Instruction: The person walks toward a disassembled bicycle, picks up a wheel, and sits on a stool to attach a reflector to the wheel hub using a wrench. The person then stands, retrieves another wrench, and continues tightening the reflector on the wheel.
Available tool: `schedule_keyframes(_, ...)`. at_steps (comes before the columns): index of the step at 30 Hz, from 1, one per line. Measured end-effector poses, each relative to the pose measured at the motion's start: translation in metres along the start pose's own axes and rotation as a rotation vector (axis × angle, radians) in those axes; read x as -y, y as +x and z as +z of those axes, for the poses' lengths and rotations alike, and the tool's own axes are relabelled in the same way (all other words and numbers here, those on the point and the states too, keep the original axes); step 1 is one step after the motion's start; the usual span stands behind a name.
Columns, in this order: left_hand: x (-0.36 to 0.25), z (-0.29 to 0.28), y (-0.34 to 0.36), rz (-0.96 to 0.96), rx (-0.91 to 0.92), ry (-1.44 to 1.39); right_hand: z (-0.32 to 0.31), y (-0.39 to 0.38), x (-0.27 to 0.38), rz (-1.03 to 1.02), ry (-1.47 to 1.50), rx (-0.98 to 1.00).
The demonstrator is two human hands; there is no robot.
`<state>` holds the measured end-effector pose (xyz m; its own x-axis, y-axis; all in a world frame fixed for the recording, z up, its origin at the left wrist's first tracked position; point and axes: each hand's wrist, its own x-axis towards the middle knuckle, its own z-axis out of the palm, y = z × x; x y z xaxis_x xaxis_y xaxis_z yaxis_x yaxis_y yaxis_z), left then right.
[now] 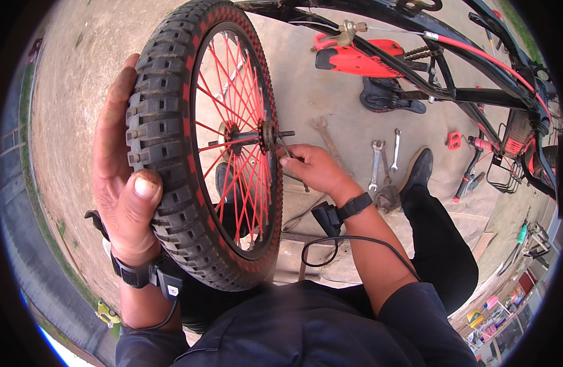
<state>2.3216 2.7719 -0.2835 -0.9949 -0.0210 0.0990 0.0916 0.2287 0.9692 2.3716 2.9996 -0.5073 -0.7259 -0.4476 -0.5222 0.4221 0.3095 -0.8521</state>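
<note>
A small bicycle wheel (162, 122) with a knobbly black tyre and red spokes stands upright in front of me. My left hand (125, 177) is wrapped round the left side of the tyre, thumb lying on the tread. At the wheel's right side, my right hand (312, 171) pinches a slim dark metal tool (285, 147), its tip against the sprocket (268, 134) by the hub. The tool's exact kind is hard to make out. A threaded axle (286, 133) sticks out just above my right fingers.
A black bicycle frame (453, 49) with a red chain guard (367, 56) lies at the upper right, its black saddle (385, 95) on the ground. Several spanners (376, 165) lie beside my right shoe (419, 168). A red pedal (453, 140) sits farther right.
</note>
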Motion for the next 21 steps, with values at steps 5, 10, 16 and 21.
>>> schedule_keyframes(5, 0.001, -0.001, 0.0, -0.003, 0.005, -0.004, 0.0, 0.003, -0.004, -0.065, -0.076, -0.045)
schedule_keyframes(10, -0.001, 0.001, 0.0, -0.017, -0.011, -0.033, 0.0, 0.002, -0.011, -0.074, -0.106, -0.111)
schedule_keyframes(16, -0.001, 0.003, -0.002, -0.03, -0.01, -0.014, -0.007, -0.004, -0.01, 0.055, -0.104, -0.221)
schedule_keyframes(21, -0.003, 0.006, -0.004, -0.036, -0.022, -0.013, -0.014, -0.01, -0.054, 0.193, -0.081, -0.397)
